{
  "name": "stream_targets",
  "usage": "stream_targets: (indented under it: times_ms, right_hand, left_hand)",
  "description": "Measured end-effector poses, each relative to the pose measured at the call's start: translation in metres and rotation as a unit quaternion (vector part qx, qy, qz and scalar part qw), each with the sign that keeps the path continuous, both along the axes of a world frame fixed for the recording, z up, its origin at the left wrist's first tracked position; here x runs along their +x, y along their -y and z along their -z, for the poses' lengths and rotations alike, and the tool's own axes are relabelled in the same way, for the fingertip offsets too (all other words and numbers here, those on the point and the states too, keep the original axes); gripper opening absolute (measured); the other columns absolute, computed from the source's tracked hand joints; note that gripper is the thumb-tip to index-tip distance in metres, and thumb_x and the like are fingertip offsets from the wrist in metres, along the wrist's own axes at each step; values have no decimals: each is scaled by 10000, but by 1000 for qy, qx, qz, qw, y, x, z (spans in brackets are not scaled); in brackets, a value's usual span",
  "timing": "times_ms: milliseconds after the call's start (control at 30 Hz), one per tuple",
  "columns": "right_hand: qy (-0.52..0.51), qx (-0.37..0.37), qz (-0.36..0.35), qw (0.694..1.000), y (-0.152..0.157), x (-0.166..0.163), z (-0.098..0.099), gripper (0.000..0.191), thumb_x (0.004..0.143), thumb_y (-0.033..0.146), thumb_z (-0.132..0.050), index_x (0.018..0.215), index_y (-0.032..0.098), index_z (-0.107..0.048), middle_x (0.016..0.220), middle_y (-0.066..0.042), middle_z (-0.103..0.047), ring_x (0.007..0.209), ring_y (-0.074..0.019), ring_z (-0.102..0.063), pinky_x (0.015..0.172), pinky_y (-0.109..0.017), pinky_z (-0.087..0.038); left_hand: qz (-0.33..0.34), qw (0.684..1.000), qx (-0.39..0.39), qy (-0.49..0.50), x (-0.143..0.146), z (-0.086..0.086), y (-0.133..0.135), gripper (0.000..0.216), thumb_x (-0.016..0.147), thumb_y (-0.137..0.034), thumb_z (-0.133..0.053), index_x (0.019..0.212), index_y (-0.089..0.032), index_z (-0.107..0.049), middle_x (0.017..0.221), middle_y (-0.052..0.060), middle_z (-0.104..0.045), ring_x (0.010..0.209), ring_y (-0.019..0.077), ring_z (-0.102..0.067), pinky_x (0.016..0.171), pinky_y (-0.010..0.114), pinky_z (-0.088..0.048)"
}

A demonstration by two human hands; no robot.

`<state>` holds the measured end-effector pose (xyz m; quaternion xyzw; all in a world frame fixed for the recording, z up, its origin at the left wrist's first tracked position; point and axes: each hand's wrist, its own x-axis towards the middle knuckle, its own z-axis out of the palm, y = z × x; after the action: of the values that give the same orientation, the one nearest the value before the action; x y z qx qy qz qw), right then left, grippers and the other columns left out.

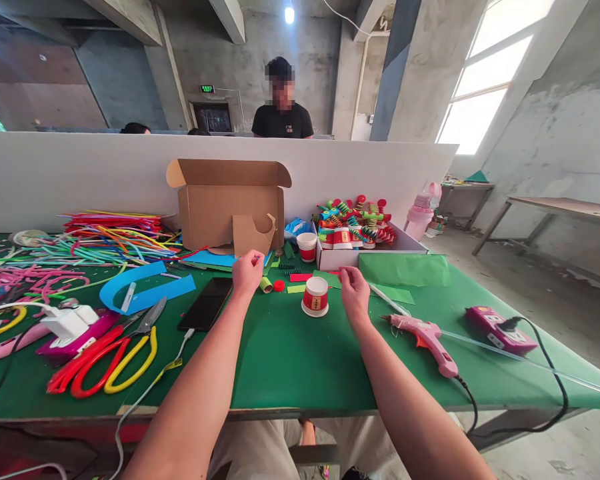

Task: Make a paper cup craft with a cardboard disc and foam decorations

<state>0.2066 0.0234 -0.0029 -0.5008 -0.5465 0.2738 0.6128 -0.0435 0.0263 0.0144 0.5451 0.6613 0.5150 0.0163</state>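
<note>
The red-and-white cup (315,297) stands on the green bench (290,373) between the left hand (249,272) and right hand (355,292), nearer the right. Both hands' fingers (255,259) curl inward; how far they close, or whether on anything, I cannot tell

Daylight came through the tall window (500,73) at upper right, its panes blown out to white, while a small ceiling lamp (289,15) glared bluish-white and the upper left lay dim. The green tabletop (295,367) was moderately bright, its shadows soft. Wide-angle distortion stretched the edges, and coarse pixelation hid the face of a standing person (280,120).
</note>
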Motion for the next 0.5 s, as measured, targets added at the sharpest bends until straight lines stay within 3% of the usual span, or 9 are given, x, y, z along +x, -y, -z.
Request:
stream_targets:
  times_ms: [100,200,367,500]
  right_hand:
    - [-7,-11,25,1000,0,2,1,435,793,623,-486,721,205,-584,566,18,-516,556,-152,-452,566,-279,-387]
    - [-1,3,22,1000,4,1,-1,390,795,586,-484,677,217,-529,541,36,-463,532,-138,-405,550,-274,-351]
    - [-7,21,8,1000,10,-5,-1,282,798,488,-485,863,218,-531,562,52,-467,514,-148,-430,533,-275,-361]
    - [15,15,-21,1000,12,-11,1,250,821,462,-470,807,223,-539,579,35,-489,533,-145,-450,541,-270,-381]
  left_hand:
    - [9,1000,-3,-5,2,2,1,217,809,-352,-540,638,-230,-595,544,0,-605,573,173,-554,589,261,-371]
    - [14,1000,-5,-7,2,3,1,321,818,-400,-562,550,-224,-550,503,2,-568,573,165,-529,590,262,-375]
    - [61,998,-15,-9,6,2,-10,108,758,-248,-593,783,-226,-696,752,27,-706,655,181,-596,652,281,-452]
    - [123,990,-55,-37,20,7,-38,85,673,-179,-652,646,-239,-706,708,49,-707,696,233,-627,695,336,-478]
